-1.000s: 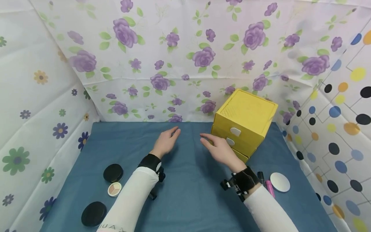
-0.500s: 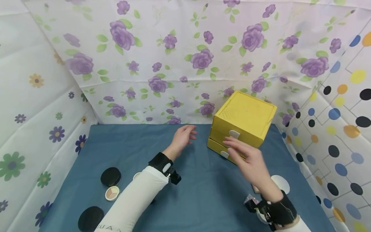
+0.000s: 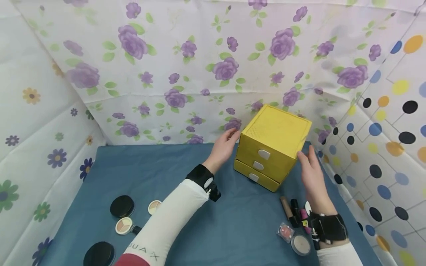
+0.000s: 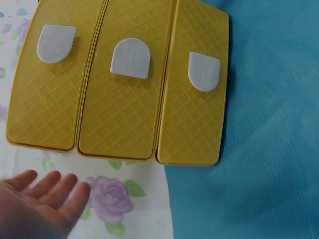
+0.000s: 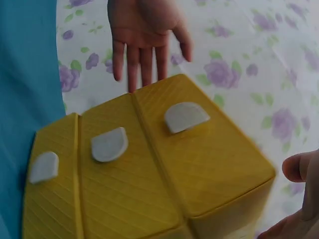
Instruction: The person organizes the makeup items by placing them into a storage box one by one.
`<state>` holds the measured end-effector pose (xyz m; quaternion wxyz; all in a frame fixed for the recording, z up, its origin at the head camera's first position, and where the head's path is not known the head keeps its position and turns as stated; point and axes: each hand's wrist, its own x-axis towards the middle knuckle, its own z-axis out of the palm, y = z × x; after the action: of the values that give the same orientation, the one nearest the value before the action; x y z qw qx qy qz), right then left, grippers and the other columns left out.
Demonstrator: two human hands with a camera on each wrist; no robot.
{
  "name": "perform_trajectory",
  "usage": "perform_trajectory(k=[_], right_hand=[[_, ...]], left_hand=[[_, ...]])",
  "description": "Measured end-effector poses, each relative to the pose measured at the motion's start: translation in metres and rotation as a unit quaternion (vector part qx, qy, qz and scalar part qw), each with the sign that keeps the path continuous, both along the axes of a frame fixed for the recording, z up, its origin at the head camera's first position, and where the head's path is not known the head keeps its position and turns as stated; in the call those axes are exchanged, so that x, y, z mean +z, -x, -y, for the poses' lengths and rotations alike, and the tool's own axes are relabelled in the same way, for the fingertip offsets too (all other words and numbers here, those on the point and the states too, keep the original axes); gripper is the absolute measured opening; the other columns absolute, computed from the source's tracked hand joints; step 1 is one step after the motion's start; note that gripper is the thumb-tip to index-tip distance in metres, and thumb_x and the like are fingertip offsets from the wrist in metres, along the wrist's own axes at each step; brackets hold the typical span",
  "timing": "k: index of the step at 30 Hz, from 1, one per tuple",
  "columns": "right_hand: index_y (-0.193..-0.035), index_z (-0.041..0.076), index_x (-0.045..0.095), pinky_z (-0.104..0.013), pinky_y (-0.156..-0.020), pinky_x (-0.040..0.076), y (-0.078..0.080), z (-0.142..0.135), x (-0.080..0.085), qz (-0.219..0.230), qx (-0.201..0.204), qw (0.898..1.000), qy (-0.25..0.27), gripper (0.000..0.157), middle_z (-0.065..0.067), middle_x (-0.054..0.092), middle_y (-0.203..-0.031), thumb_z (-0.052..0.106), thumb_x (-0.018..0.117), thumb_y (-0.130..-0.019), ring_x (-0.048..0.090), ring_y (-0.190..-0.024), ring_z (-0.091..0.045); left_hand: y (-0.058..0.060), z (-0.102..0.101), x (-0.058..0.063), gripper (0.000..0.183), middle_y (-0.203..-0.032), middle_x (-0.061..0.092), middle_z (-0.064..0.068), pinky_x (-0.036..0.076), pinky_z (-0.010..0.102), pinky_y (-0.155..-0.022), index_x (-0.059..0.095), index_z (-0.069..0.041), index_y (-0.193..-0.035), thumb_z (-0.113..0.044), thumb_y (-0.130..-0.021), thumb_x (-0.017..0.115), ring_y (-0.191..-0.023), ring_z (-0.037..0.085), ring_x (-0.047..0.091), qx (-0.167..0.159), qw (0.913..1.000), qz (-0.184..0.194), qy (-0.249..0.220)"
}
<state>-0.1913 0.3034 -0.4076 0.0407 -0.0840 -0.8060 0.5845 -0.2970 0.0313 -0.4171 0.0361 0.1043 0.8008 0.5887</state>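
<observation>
A yellow box of three stacked drawers (image 3: 271, 147) with white rounded tabs stands at the back right of the blue cloth. Its lowest drawer (image 3: 253, 175) juts out slightly in the head view. Beside the box's left side is my left hand (image 3: 223, 147), fingers extended. My right hand (image 3: 313, 179) is at the box's right side, its thumb close to the front right edge. The left wrist view has the drawer fronts (image 4: 119, 99) with my left fingers below them. In the right wrist view, part of my right hand (image 5: 301, 199) shows at the right edge.
Black round compacts (image 3: 122, 206) and a three-colour palette (image 3: 124, 225) lie at the left. Near my right wrist are a brown-and-black tube (image 3: 287, 210), a pink tube (image 3: 304, 218), a small clear case (image 3: 285, 232) and a round powder compact (image 3: 300, 245). Patterned cloth walls (image 3: 199, 66) enclose the blue cloth (image 3: 146, 166).
My left hand has moved right, to the left side of the box. The right hand has passed from in front of the box to its right side, uncovering the drawer fronts.
</observation>
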Motion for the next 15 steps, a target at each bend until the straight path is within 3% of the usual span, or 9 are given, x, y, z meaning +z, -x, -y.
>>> perform_trajectory(k=[3, 8, 15], right_hand=[[-0.159, 0.030, -0.006, -0.064, -0.116, 0.012, 0.007, 0.001, -0.011, 0.020, 0.021, 0.999, 0.041, 0.076, -0.001, -0.006, -0.165, 0.065, 0.031, -0.102, 0.000, -0.146, -0.025], [-0.157, 0.041, 0.004, -0.069, -0.109, 0.026, 0.009, 0.004, -0.022, 0.010, 0.032, 0.995, 0.090, 0.068, -0.009, 0.011, -0.164, 0.067, 0.032, -0.100, 0.019, -0.144, -0.031], [-0.155, 0.045, 0.006, -0.069, -0.107, 0.028, 0.009, 0.007, -0.024, 0.013, 0.020, 0.995, 0.096, 0.071, -0.004, 0.008, -0.165, 0.069, 0.038, -0.097, 0.017, -0.144, -0.030]], left_hand=[[0.007, -0.011, -0.003, 0.065, -0.151, 0.045, -0.001, 0.040, 0.040, -0.109, 0.039, -0.020, -0.153, -0.060, -0.102, 0.042, -0.133, 0.015, 0.042, -0.008, 0.9999, -0.006, -0.013], [0.011, -0.022, -0.008, 0.065, -0.145, 0.053, -0.002, 0.042, 0.039, -0.107, 0.053, -0.019, -0.144, -0.064, -0.098, 0.047, -0.130, 0.015, 0.046, -0.003, 0.9996, 0.018, -0.021], [0.010, -0.025, -0.007, 0.064, -0.139, 0.058, -0.001, 0.044, 0.039, -0.105, 0.061, -0.019, -0.137, -0.065, -0.094, 0.054, -0.126, 0.016, 0.050, 0.025, 0.9978, 0.047, -0.040]])
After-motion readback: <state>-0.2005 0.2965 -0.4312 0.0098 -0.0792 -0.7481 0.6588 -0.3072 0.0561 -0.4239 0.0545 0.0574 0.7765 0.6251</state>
